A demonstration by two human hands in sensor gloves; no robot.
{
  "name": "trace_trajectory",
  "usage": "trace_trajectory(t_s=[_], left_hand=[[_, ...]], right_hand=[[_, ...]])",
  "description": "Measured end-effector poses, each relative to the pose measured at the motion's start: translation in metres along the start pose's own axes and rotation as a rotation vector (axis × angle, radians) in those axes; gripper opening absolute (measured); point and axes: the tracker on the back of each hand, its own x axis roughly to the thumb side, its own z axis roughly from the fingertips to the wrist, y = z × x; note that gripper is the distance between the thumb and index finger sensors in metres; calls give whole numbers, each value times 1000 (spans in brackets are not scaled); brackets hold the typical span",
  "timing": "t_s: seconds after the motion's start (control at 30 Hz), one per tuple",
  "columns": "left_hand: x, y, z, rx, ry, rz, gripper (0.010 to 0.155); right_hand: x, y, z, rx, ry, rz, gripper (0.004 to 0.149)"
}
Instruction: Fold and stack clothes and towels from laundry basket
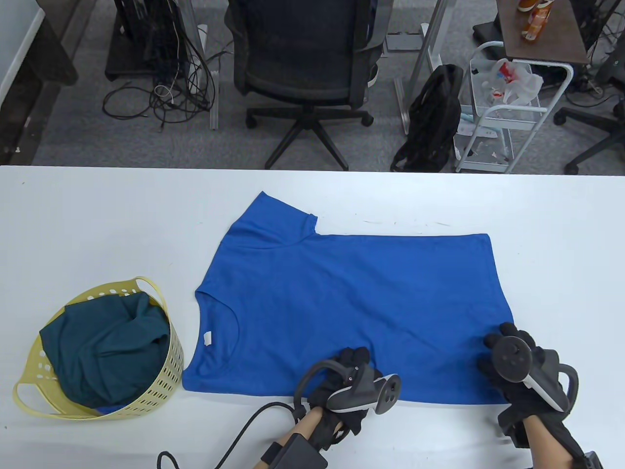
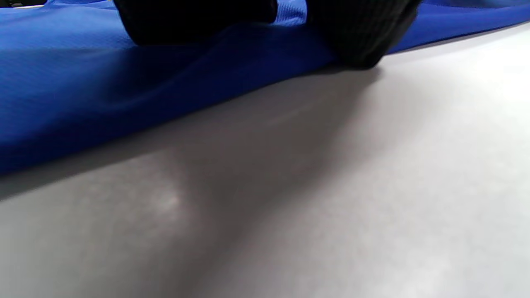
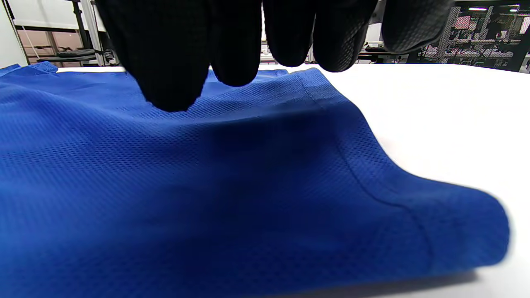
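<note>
A blue T-shirt (image 1: pixel 351 303) lies flat on the white table (image 1: pixel 97 220), neck to the left, one sleeve at the far side. My left hand (image 1: pixel 355 359) rests its fingers on the shirt's near edge around the middle. In the left wrist view the fingertips (image 2: pixel 356 37) touch that edge of the shirt (image 2: pixel 83 82) where it meets the table; I cannot tell if they pinch it. My right hand (image 1: pixel 499 338) is over the shirt's near right corner. In the right wrist view its fingers (image 3: pixel 174 62) hang spread just above the shirt (image 3: pixel 207 186), whose corner curls up a little.
A yellow laundry basket (image 1: pixel 163 376) stands at the near left with dark green clothes (image 1: pixel 107 347) in it. The left glove's black cable (image 1: pixel 229 435) runs along the near edge. An office chair (image 1: pixel 302 63) and a cart (image 1: pixel 508 107) stand beyond the far edge.
</note>
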Motion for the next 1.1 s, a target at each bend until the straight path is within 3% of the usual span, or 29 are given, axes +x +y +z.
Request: trace_trajectory(t_s=[0.17, 0.23, 0.43, 0.6, 0.7, 0.8, 0.83, 0.93, 1.0, 1.1], left_hand=[[-17, 16, 1, 34, -4, 114, 42], [-29, 41, 5, 50, 5, 181, 42], [-60, 148, 27, 253, 31, 113, 42], [-67, 196, 35, 371, 30, 126, 41], [-68, 214, 35, 443, 35, 104, 41], [-69, 226, 33, 497, 2, 168, 42], [-69, 227, 31, 488, 2, 182, 42], [-67, 226, 26, 478, 11, 154, 42], [-67, 225, 22, 478, 12, 150, 42], [-67, 225, 20, 479, -1, 165, 42]], right_hand=[[-1, -3, 2, -18, -3, -19, 62], [-2, -5, 3, -40, -10, -41, 61], [-3, -6, 3, -63, -26, -70, 62], [-1, -5, 3, -63, -53, -91, 61], [3, -5, 4, -65, -88, -102, 58], [16, -10, 8, -43, -237, -174, 52], [25, -14, 12, 12, -360, -220, 52], [57, -22, 29, 175, -563, -263, 60], [95, -21, 47, 269, -647, -95, 64], [130, -8, 53, 186, -616, 175, 67]])
